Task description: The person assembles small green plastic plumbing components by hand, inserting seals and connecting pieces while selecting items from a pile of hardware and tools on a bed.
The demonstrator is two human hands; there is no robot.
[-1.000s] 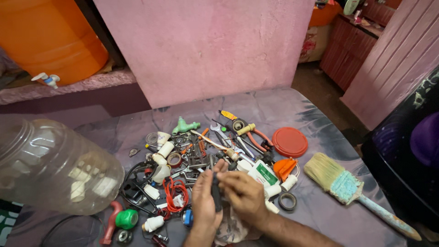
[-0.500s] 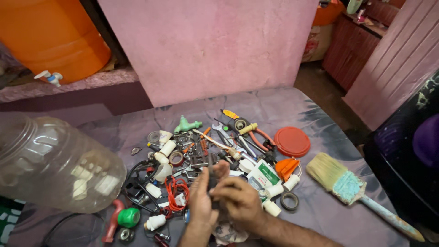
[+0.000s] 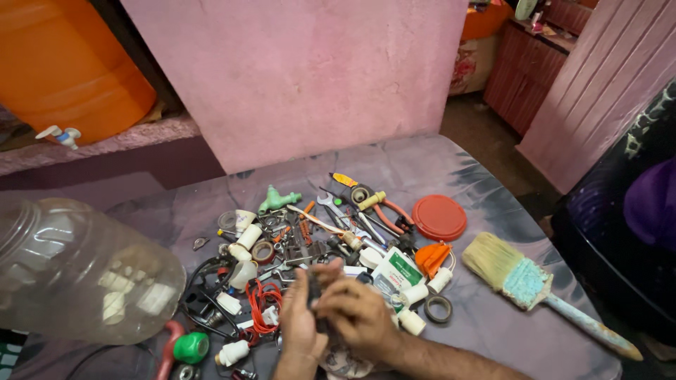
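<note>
**Packaging and labels in view**

We spot one small white packet with a green label (image 3: pixel 396 271) lying flat among the hardware clutter on the table (image 3: pixel 436 169), just right of the hands and beside an orange plastic piece (image 3: pixel 431 257). Far back, a printed sack or carton (image 3: pixel 466 69), pale with red markings, stands on the floor. We see no screens or signs.
</note>
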